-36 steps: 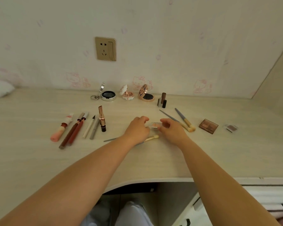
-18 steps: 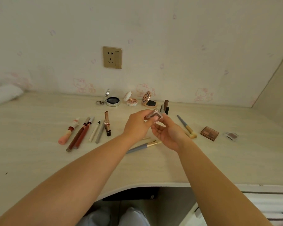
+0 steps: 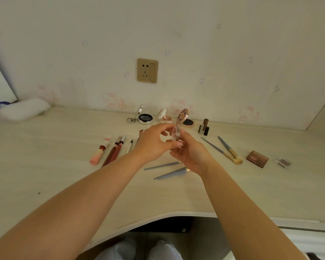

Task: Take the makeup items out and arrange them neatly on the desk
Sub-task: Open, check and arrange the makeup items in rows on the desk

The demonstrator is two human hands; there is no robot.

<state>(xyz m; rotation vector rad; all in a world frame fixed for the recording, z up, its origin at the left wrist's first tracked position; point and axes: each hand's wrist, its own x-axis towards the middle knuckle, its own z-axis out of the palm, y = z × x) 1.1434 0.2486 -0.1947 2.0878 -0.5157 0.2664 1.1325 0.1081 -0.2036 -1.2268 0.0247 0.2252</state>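
Note:
My left hand (image 3: 152,144) and my right hand (image 3: 192,156) are raised above the desk (image 3: 45,175) and both pinch a small clear makeup case (image 3: 177,132), held on edge between the fingertips. Two blue-handled brushes (image 3: 169,170) lie on the desk under my hands. A row of lip and pencil items (image 3: 111,152) lies to the left. Two more brushes (image 3: 225,150) lie to the right, then a brown eyeshadow palette (image 3: 257,158) and a small clear case (image 3: 284,163).
Three open round compacts (image 3: 145,118) and some small tubes (image 3: 204,127) stand along the wall. A wall socket (image 3: 147,70) is above them. A white cloth roll (image 3: 23,109) lies at the far left. The desk's curved front edge (image 3: 158,217) is near my knees.
My hands lifted the small clear case off the desk and turned it from flat to edge-on. The view tilted upward, showing more wall.

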